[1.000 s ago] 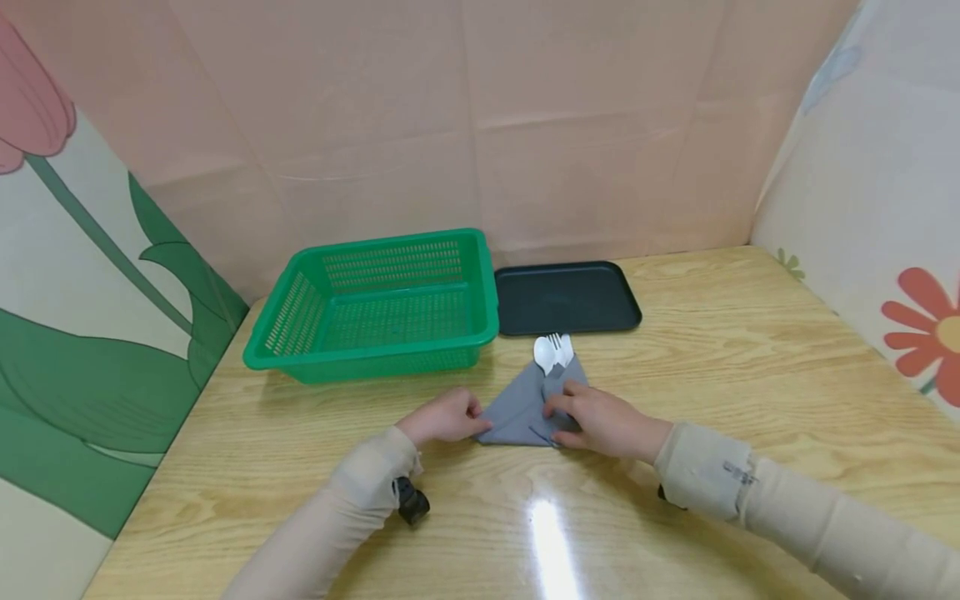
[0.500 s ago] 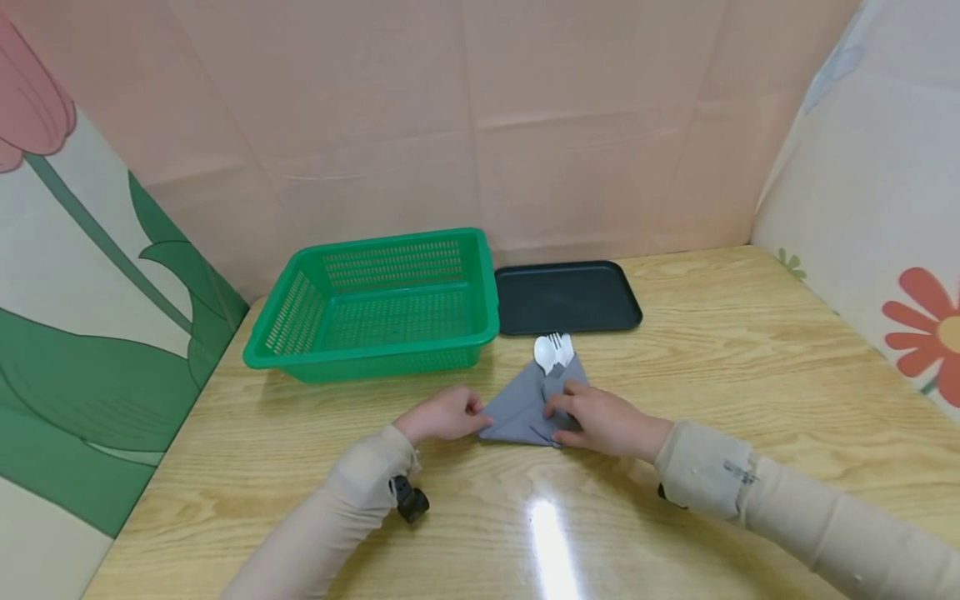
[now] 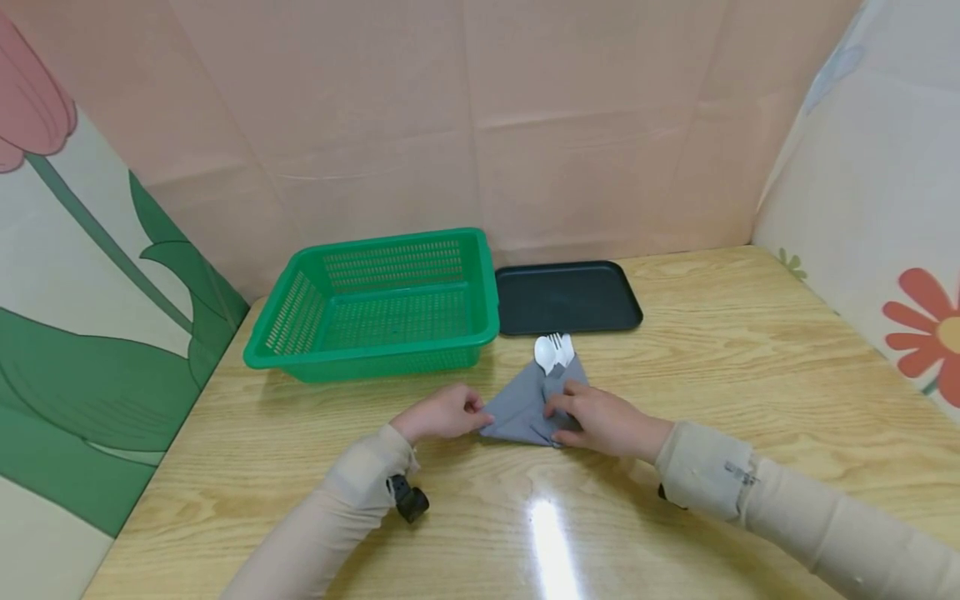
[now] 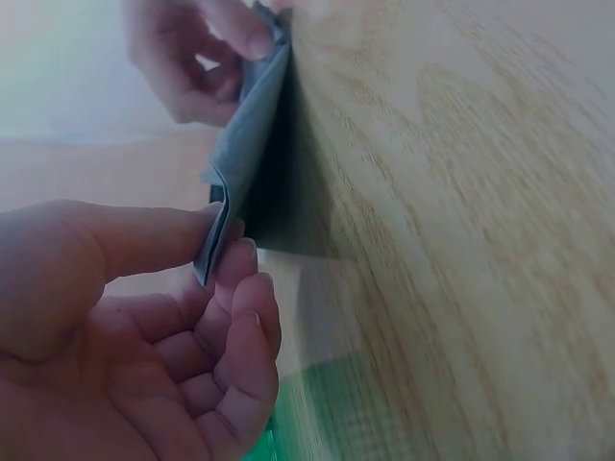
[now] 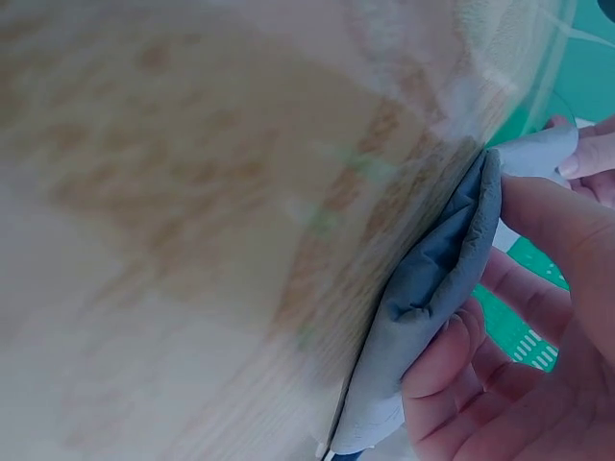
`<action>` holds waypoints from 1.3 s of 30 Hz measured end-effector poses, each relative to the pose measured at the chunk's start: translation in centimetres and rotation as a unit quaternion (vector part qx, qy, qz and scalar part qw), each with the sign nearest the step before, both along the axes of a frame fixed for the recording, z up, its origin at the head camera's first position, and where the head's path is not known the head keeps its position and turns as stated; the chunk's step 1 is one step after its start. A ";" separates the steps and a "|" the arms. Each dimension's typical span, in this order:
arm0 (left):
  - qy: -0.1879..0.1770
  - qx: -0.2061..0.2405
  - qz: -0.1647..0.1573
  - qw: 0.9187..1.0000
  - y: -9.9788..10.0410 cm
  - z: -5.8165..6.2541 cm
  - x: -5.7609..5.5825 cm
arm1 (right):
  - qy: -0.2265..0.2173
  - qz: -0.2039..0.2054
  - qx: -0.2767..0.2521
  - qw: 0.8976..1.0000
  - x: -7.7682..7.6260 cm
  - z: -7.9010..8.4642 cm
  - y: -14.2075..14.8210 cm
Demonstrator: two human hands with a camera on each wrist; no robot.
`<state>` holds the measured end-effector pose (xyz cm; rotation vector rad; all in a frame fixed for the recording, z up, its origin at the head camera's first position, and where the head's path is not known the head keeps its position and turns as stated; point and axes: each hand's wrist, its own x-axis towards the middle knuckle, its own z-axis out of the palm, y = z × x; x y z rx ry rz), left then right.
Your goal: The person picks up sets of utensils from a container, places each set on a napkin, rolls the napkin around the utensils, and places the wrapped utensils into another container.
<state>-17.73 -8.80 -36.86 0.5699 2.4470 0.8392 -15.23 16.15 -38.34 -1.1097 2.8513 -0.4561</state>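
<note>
A grey cloth napkin (image 3: 513, 408) lies folded on the table, wrapped round a white plastic spoon (image 3: 545, 353), a white fork (image 3: 557, 348) and a third white utensil (image 3: 567, 345) with a flat tip. Their heads stick out at the far end; the lower parts are hidden in the cloth. My left hand (image 3: 446, 412) pinches the napkin's left corner between thumb and fingers; the left wrist view shows this folded edge (image 4: 223, 226) raised off the wood. On the other side, my right hand (image 3: 609, 422) holds the bundled part, thumb and curled fingers against the cloth (image 5: 432, 288).
A green plastic basket (image 3: 375, 357) with slotted walls stands at the back left. Beside it lies a black tray (image 3: 566, 298), just beyond the cutlery heads. The wooden table (image 3: 720, 358) meets a pink backdrop behind and flowered panels at both sides.
The napkin's left corner has come up slightly, with my left hand shifting a little up and left. My right hand and the cutlery have stayed in place.
</note>
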 end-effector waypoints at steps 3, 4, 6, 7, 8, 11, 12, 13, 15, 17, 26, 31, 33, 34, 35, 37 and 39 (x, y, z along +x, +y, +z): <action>0.001 0.007 -0.002 1.000 0.0 0.0 -0.1 | -0.001 0.000 0.001 1.000 0.0 0.0 0.0; 0.002 0.010 -0.004 1.000 -0.1 0.0 -0.1 | -0.002 -0.001 0.001 1.000 -0.1 -0.1 0.0; 0.003 0.016 -0.008 1.000 -0.1 0.1 -0.1 | -0.002 0.000 0.001 1.000 -0.1 -0.1 0.0; 0.003 0.019 -0.010 1.000 -0.1 0.1 -0.1 | -0.002 0.000 0.001 1.000 -0.1 -0.1 0.0; 0.004 0.023 -0.012 1.000 -0.1 0.1 -0.1 | -0.002 0.000 0.001 1.000 0.0 -0.1 0.1; 0.000 0.028 -0.014 0.999 -0.1 0.3 -0.1 | 0.000 0.002 0.001 1.000 0.0 -0.2 0.1; -0.002 0.030 -0.015 0.999 -0.1 0.3 -0.1 | 0.000 0.003 0.000 1.000 0.0 -0.2 0.1; -0.002 0.030 -0.015 0.999 -0.1 0.3 0.0 | 0.001 0.003 0.000 1.000 0.1 -0.2 0.1; -0.007 0.031 -0.015 0.999 -0.1 0.4 0.0 | 0.003 0.004 -0.001 1.000 0.1 -0.2 0.1; -0.009 0.034 -0.015 0.999 -0.1 0.4 0.0 | 0.004 0.005 -0.002 1.000 0.1 -0.1 0.1; -0.020 0.047 -0.009 0.999 0.0 0.5 0.0 | -0.002 0.003 -0.006 1.000 0.2 0.0 0.0; -0.019 0.050 -0.010 0.999 0.0 0.8 0.0 | -0.005 0.000 -0.004 1.000 0.2 -0.1 0.0; -0.017 0.052 -0.010 0.998 0.1 0.9 0.0 | -0.004 0.001 -0.004 1.000 0.2 -0.1 0.0; -0.017 0.052 -0.009 0.998 0.1 0.9 0.0 | -0.003 0.001 -0.005 1.000 0.2 -0.1 0.0; -0.017 0.053 -0.007 0.998 0.1 0.9 0.0 | 0.001 0.003 -0.007 1.000 0.2 -0.1 0.0; -0.017 0.054 -0.006 0.998 0.2 1.0 0.0 | 0.003 0.003 -0.009 1.000 0.2 -0.2 0.0; -0.018 0.057 -0.005 0.998 0.2 1.0 0.0 | 0.006 0.004 -0.012 1.000 0.2 -0.2 0.0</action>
